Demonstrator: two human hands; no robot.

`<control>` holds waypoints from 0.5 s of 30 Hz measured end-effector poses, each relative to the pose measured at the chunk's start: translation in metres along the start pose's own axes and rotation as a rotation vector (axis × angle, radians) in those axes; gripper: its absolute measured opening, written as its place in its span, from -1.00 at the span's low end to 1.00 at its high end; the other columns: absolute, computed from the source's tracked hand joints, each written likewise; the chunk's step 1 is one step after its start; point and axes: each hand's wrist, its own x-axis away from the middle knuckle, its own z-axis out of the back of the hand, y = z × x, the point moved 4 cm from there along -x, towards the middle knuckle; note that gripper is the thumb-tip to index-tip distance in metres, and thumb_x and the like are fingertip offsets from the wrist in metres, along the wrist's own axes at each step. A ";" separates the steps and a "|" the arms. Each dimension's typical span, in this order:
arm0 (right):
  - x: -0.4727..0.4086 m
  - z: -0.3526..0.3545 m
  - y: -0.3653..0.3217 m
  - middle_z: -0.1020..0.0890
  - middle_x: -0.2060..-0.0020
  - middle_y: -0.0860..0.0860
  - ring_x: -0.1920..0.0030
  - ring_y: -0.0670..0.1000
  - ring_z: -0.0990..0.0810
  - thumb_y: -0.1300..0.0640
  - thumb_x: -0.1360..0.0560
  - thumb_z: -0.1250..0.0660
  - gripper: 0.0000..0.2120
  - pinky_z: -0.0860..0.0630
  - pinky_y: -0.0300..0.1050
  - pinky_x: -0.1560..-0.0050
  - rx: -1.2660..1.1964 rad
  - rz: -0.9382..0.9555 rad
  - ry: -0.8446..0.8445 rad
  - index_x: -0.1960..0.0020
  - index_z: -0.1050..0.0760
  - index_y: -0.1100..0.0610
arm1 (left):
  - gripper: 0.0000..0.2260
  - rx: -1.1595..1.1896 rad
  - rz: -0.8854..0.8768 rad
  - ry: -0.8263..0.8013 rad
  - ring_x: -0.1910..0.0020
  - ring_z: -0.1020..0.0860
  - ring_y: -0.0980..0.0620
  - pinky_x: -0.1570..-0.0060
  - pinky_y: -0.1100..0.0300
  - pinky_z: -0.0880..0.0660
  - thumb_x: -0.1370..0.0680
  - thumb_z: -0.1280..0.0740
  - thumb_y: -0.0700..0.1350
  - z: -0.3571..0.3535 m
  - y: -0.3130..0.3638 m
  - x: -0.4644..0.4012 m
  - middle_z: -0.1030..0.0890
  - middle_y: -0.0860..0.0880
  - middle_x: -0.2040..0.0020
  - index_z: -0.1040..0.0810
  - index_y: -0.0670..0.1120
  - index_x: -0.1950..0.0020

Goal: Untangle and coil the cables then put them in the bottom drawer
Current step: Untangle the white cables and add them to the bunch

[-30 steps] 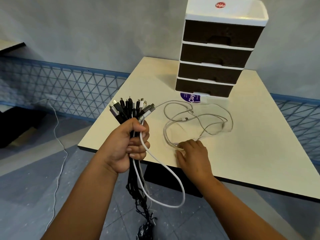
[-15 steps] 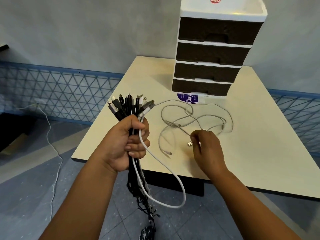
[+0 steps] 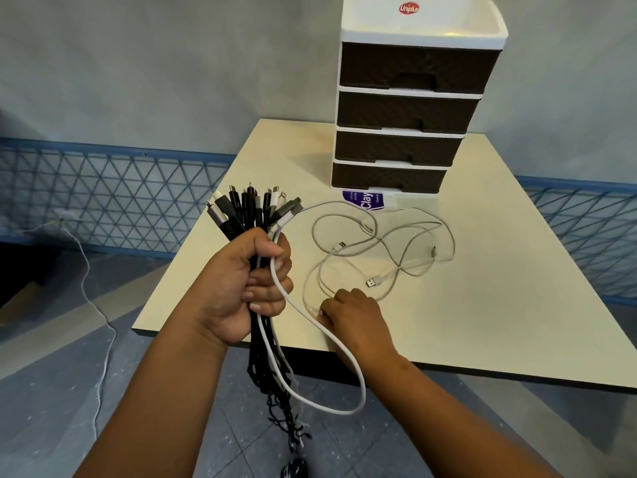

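Cables point(image 3: 379, 243) beside right hand point(image 3: 355, 315) (touching).

We have one wide-angle view, worn on the head, looking forward and steeply down. The surface point(image 3: 482, 305) fills the frame from centre toward 3 o'clock, close in; the wall lies at 12, the floor point(image 3: 51, 408) at 7.

One drawer unit point(image 3: 410, 98) with four drawers, one table point(image 3: 482, 270), two hands, one cable bundle point(image 3: 253, 212).
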 end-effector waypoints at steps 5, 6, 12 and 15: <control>0.007 0.035 -0.001 -0.57 0.05 -0.02 0.14 0.02 -0.56 0.13 -0.51 -0.35 -0.85 -0.45 -0.11 0.19 -0.353 0.018 0.072 -0.07 -0.60 0.05 | -0.65 0.000 -0.022 0.002 0.66 -0.14 0.20 0.61 0.41 -0.13 -0.19 -0.44 -0.09 -0.005 0.005 0.013 -0.15 0.08 0.57 -0.24 -0.08 0.40; 0.008 0.054 0.005 -0.53 -0.03 -0.03 0.12 -0.05 -0.56 0.15 -0.52 -0.35 -0.81 -0.47 -0.16 0.16 -0.479 -0.095 0.189 -0.14 -0.55 0.06 | -0.68 -0.004 -0.025 -0.008 0.65 -0.11 0.19 0.61 0.41 -0.12 -0.20 -0.44 -0.09 -0.008 0.005 0.016 -0.12 0.07 0.56 -0.27 -0.09 0.41; -0.010 0.155 0.027 -0.47 -0.30 -0.12 -0.18 -0.16 -0.50 0.00 -0.55 -0.36 -0.59 -0.50 -0.19 -0.18 -0.744 -0.287 0.223 -0.35 -0.34 -0.04 | -0.76 -0.072 -0.023 -0.124 0.61 -0.04 0.14 0.57 0.38 -0.03 -0.23 -0.45 -0.09 -0.035 0.010 0.036 -0.09 0.05 0.54 -0.38 -0.09 0.42; 0.003 0.188 0.007 -0.68 0.14 0.05 0.04 0.00 -0.65 0.06 -0.63 -0.16 -0.74 -0.56 -0.02 -0.17 -1.097 -0.157 -0.021 -0.11 -0.57 0.16 | -0.76 -0.078 -0.072 -0.170 0.62 -0.06 0.15 0.57 0.37 -0.02 -0.26 -0.44 -0.09 -0.046 0.022 0.050 -0.12 0.06 0.55 -0.39 -0.10 0.41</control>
